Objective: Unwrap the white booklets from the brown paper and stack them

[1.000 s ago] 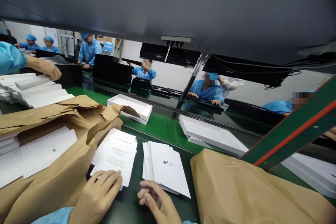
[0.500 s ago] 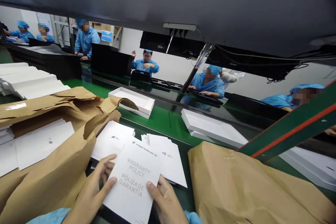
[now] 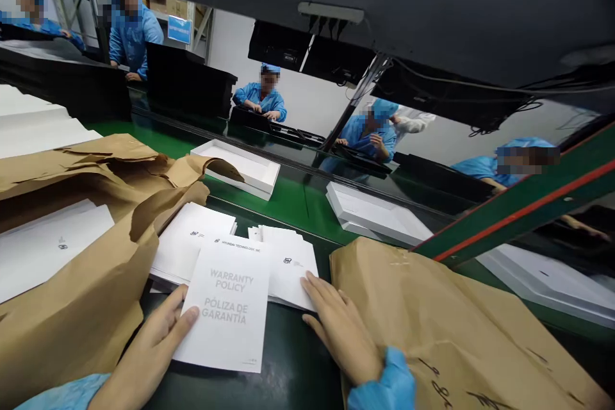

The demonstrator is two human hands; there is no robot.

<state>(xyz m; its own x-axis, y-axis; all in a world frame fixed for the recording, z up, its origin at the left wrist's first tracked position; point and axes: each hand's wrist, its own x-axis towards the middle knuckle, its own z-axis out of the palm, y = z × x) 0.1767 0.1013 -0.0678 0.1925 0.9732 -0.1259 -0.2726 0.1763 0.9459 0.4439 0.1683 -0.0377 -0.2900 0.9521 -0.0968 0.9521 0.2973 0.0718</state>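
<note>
Facing workers (image 3: 263, 102) across green benching (image 3: 286, 362), left fingers (image 3: 184, 328) pinch booklet (image 3: 227, 301); right (image 3: 323, 295), outstretched, touch papers (image 3: 291, 272).

Between the booklet (image 3: 225, 291) in my left hand (image 3: 148, 346) and my right hand (image 3: 343, 330), a strip of bare tabletop (image 3: 288, 359) opens toward me. Torn brown paper (image 3: 100, 269) walls off my left side; the bulky brown parcel (image 3: 423, 314) crowds my right hand. Ahead, the left paper stack (image 3: 175, 246) and right paper stack (image 3: 291, 262) block a low reach. Beyond them, the green belt (image 3: 300, 205) leaves a gap between two white boxes (image 3: 254, 187). A slanting beam (image 3: 519, 205) bars the far right; a dark shelf (image 3: 456, 13) hangs overhead.
</note>
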